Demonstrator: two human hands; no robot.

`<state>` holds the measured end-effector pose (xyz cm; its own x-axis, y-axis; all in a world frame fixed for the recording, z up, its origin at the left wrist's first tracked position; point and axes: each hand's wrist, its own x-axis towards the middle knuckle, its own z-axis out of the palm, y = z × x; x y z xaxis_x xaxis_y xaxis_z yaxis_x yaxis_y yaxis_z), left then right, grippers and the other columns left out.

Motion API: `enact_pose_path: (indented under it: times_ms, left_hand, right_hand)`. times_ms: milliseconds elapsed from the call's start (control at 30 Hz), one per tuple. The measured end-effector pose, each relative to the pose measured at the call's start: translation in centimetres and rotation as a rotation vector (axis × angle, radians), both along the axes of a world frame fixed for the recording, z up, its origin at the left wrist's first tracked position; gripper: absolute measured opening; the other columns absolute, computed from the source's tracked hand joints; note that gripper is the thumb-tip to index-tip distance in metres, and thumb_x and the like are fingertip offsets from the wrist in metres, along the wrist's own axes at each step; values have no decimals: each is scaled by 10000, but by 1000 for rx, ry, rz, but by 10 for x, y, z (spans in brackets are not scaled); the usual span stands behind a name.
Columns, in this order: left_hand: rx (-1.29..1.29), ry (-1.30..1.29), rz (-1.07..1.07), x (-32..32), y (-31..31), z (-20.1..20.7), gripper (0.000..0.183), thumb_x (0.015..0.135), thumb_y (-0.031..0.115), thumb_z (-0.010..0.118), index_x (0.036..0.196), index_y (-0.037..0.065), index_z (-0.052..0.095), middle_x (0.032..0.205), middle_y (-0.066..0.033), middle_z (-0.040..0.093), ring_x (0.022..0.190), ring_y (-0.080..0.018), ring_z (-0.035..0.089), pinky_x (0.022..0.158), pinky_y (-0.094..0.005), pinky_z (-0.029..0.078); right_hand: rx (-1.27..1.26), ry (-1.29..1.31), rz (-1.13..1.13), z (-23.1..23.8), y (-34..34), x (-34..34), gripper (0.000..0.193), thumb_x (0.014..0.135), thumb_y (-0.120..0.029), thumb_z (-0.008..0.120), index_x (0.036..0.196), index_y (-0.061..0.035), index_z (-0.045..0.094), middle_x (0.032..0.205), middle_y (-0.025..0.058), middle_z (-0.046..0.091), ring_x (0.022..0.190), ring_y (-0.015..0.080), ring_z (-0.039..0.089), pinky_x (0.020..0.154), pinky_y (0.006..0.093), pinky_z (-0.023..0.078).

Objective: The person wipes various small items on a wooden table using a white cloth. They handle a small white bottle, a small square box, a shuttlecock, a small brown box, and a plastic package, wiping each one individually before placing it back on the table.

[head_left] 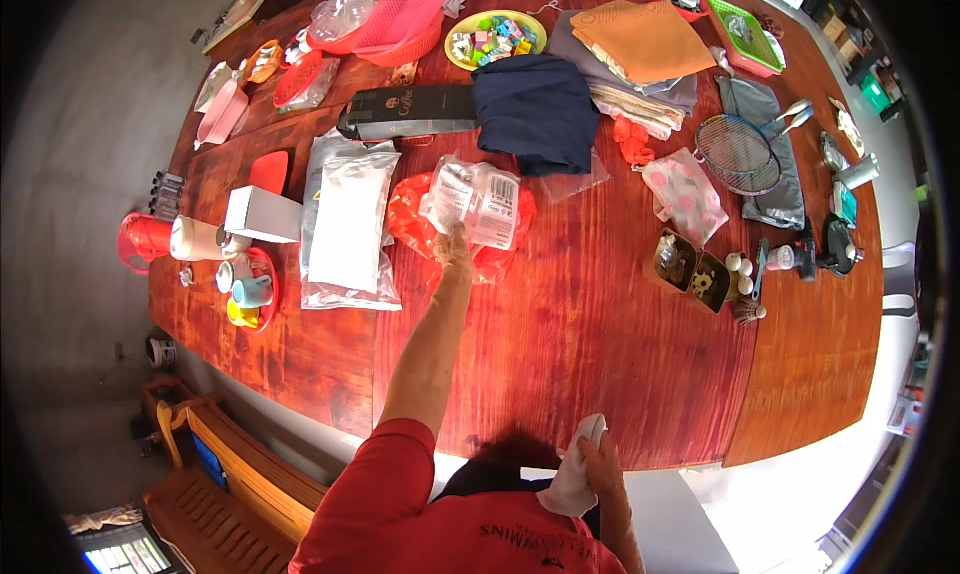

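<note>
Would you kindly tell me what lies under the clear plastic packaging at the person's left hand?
A red plastic bag lies beneath the clear packaging, showing around its edges; whatever the packaging and left hand cover cannot be seen.

Single head-worn fisheye view, facing down, over a wooden table (590,364) (edges bowed)

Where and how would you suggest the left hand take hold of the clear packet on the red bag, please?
Probably by the near edge of the packet, pinched lightly by the left hand coming from the person's side: that edge faces the person, and the packet lies fairly flat across the crumpled red bag.
</note>
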<state>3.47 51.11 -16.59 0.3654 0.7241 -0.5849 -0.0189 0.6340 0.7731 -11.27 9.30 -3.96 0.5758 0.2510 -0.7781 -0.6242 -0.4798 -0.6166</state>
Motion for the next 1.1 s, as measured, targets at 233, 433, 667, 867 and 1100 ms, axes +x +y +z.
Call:
enact_pose_path:
  times_ms: [233,433,667,867,1100]
  left_hand:
    - [183,-413,-207,-58,-54,73,388,904,292,521,1183,27,471,1053,-82,590,912,-216,605,782,-347,525]
    - [-103,-606,-428,-125,-130,122,365,871,186,466,1110,-86,507,1078,-217,598,996,-325,607,831,-446,539]
    - [-83,-410,-574,-145,-163,187,469,938,331,476,1245,-23,456,1147,-202,583,1032,-312,593,869,-448,514]
    - [-329,-378,-678,-167,-162,204,511,945,407,460,1322,68,397,1111,-145,596,1021,-260,592,825,-421,531]
    - [-384,-517,-735,-169,-180,230,553,950,466,407,1330,66,384,1195,-167,557,1072,-287,570,905,-437,483]
  right_hand:
    - [-9,-696,-73,14,40,47,265,857,-178,563,1041,12,562,853,188,595,778,257,594,646,379,472]
    - [184,-542,-198,86,99,116,332,920,-277,505,1120,-14,534,889,159,589,815,263,598,688,380,481]
    - [-217,-1384,252,108,130,60,297,765,-97,597,1060,-68,573,1066,174,521,856,350,581,650,440,528]
    - [-205,-1415,454,127,119,34,369,713,-17,609,1079,-58,605,1109,184,517,820,351,575,655,419,536]
    - [-140,-1361,192,146,106,78,299,785,-99,588,1083,-78,570,1075,206,539,912,406,574,674,431,527]
